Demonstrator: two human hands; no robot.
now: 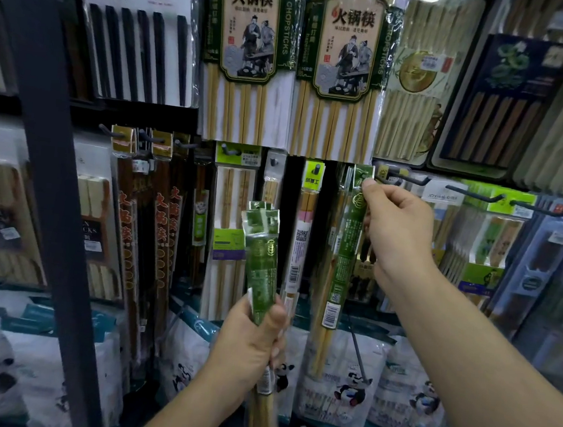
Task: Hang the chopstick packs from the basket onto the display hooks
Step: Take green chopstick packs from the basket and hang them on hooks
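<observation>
My left hand grips a bundle of green-labelled chopstick packs around the middle, held upright in front of the display. My right hand pinches the top of one more green chopstick pack, its header raised to a dark display hook. That pack hangs down straight with its bamboo sticks and barcode showing. Whether the header's hole is on the hook is hidden by my fingers. The basket is out of view.
Hanging chopstick packs fill the wall: large hotpot chopstick packs above, dark red ones at left, pale ones in the centre. Further hooks jut out at right. A dark upright post stands at left. Panda-printed bags lie below.
</observation>
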